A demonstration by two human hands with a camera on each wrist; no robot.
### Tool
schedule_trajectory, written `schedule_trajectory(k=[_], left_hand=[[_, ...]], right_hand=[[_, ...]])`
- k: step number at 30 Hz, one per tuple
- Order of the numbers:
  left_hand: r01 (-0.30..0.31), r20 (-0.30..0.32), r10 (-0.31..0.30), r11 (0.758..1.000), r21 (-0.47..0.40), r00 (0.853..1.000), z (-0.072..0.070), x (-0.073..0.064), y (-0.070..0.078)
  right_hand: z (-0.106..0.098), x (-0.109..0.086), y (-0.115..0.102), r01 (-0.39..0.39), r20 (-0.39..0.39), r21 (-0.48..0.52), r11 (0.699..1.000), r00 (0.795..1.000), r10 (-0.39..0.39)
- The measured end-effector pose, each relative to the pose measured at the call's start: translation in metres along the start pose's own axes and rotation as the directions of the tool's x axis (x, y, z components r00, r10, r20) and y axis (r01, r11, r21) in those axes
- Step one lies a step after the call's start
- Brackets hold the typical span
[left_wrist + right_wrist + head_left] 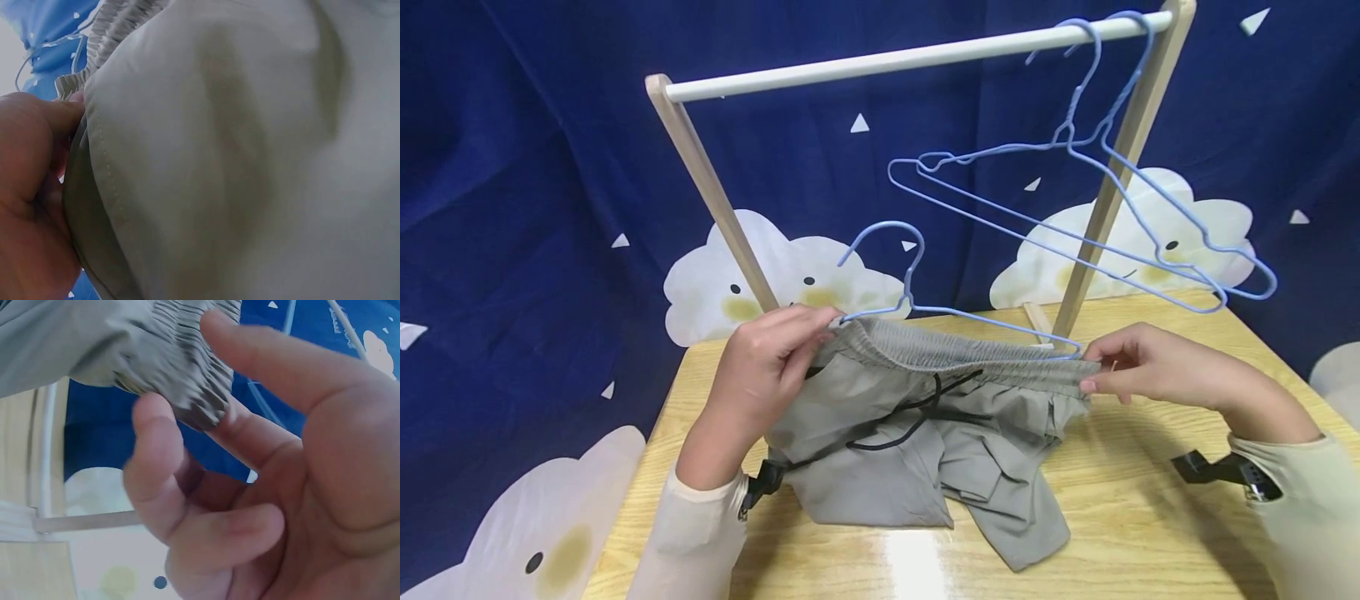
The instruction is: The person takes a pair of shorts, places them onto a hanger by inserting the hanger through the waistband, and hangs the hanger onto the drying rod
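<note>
Grey shorts point(880, 467) with a gathered elastic waistband and a black drawstring point(891, 442) are held up by the waist, their legs draping over the table. A blue wire hanger point(955, 312) stands in the waist opening, its hook above the fabric and its lower part hidden inside. My left hand point(767, 367) pinches the waistband's left end; in the left wrist view, grey cloth point(187, 156) fills most of the picture. At the other end my right hand point(1157, 367) holds the waistband point(200, 381) between thumb and index finger, the other fingers loosely bent.
Behind the shorts stands a rack with a white rail point(917, 58) and wooden legs. Two more blue hangers point(1075, 150) hang at its right end, reaching out over the table point(1120, 517). A dark blue curtain point(550, 208) with clouds forms the backdrop.
</note>
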State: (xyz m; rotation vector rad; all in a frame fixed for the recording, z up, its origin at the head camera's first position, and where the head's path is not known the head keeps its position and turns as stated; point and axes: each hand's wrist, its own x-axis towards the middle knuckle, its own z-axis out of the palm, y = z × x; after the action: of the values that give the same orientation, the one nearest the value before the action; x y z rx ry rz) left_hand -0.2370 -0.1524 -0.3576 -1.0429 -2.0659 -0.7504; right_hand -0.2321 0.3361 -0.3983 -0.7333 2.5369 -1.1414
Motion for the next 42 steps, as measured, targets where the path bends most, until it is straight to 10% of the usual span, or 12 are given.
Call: schedule_trajectory(k=[6, 11, 17, 33, 42], left_hand=[[0.018, 0.012, -0.019, 0.999, 0.027, 1.0, 0.0, -0.002, -0.001], [0.026, 0.034, -0.027, 0.999, 0.044, 0.999, 0.001, -0.002, 0.0], [0.029, 0.037, -0.03, 0.999, 0.023, 0.999, 0.003, -0.001, 0.002], [0.024, 0.04, -0.021, 0.997, -0.067, 0.999, 0.012, -0.002, 0.008], [0.017, 0.026, -0.014, 0.992, -0.125, 1.0, 0.02, 0.002, 0.013]], right_hand=[[0.001, -0.001, -0.011, -0.049, -0.217, -0.136, 0.989, 0.976, 0.019], [0.007, 0.001, -0.02, 0.054, -0.326, -0.208, 0.977, 0.938, -0.121], [0.019, 0.004, -0.035, 0.225, -0.354, -0.183, 0.957, 0.893, -0.278], [0.051, 0.02, -0.058, 0.318, -0.526, -0.209, 0.925, 0.761, -0.381], [0.059, 0.031, -0.072, 0.333, -0.535, -0.191, 0.923, 0.754, -0.382]])
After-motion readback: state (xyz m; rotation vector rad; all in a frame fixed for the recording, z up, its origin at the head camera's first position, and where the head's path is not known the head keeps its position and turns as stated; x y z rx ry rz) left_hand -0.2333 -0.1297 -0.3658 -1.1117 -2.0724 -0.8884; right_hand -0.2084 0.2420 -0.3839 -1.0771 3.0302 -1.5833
